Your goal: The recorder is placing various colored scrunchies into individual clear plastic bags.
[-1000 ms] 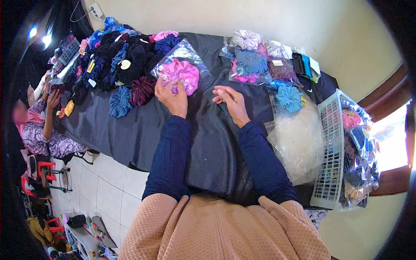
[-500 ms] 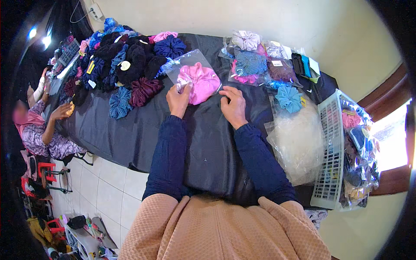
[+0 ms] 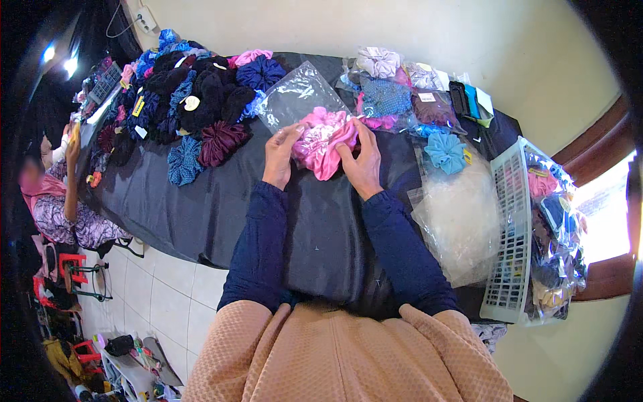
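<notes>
Between my hands is a pink satin scrunchie (image 3: 323, 146), bunched up over the dark cloth. A clear plastic bag (image 3: 300, 92) spreads from it toward the wall, its far part flat. Shiny film covers some of the pink fabric; how much of it sits inside the bag, I cannot tell. My left hand (image 3: 280, 158) pinches the left side of the scrunchie and bag. On the other side my right hand (image 3: 362, 163) grips the pink fabric, thumb on top and fingers behind.
A heap of scrunchies (image 3: 194, 94) lies at the far left, bagged scrunchies (image 3: 387, 97) at the far right. A light blue scrunchie (image 3: 445, 153) rests by a stack of clear bags (image 3: 462, 214). Beyond stands a white basket (image 3: 506, 234). A co-worker (image 3: 57, 201) sits at left.
My right hand has moved left onto the scrunchie and closed on it. The scrunchie is now more bunched and slightly nearer me. At left, the co-worker's hand has lifted away.
</notes>
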`<action>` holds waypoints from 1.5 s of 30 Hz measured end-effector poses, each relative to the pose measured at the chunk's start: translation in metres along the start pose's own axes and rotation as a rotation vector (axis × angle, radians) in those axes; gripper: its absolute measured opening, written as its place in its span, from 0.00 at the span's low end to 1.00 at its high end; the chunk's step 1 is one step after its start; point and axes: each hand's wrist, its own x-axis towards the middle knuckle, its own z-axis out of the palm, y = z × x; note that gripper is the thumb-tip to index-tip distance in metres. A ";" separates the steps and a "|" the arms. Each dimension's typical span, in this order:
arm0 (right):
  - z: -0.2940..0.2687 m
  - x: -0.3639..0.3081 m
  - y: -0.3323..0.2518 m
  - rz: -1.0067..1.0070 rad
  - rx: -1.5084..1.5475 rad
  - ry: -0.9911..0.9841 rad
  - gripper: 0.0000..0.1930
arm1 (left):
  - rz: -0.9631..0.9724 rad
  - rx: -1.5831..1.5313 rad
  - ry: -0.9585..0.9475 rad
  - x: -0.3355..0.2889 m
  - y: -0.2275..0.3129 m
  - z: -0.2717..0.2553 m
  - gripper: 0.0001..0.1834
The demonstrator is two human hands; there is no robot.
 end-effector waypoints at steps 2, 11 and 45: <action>-0.001 0.000 0.000 -0.037 -0.081 0.022 0.30 | -0.034 -0.059 0.000 0.000 -0.001 -0.002 0.13; -0.001 -0.003 -0.007 -0.253 -0.416 -0.087 0.32 | -0.221 -0.129 -0.051 -0.006 0.017 0.003 0.15; -0.014 0.014 0.026 0.706 1.517 -0.181 0.18 | -0.233 -0.520 0.090 0.005 0.010 -0.017 0.08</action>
